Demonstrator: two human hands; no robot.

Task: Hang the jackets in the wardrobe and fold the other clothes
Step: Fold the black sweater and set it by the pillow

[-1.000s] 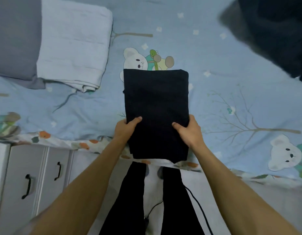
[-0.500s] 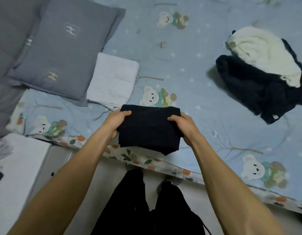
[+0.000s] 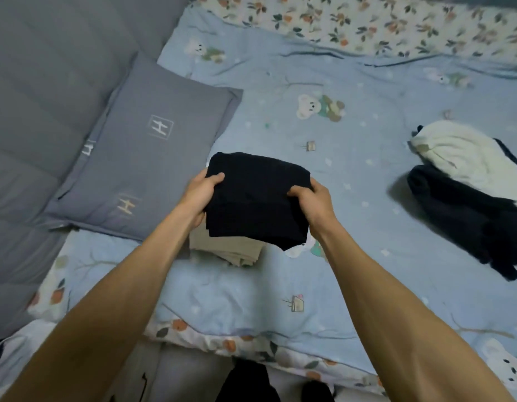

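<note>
Since the earlier frames, the folded dark navy knit garment (image 3: 257, 198) has been lifted off the bed (image 3: 367, 184), now above a folded beige cloth (image 3: 225, 248); left hand (image 3: 197, 195) and right hand (image 3: 313, 201) grip its sides, fingers curled.

A: Beige folded cloth (image 3: 226, 247): largely covered by the folded black garment (image 3: 257, 198) and the left forearm; extent not established.
B: Fingers of the left hand (image 3: 200, 195) and right hand (image 3: 313, 203)?
A: Tucked beneath the garment, out of view. Dark heap (image 3: 466, 219) at right, cut by the edge; type cannot be told
</note>
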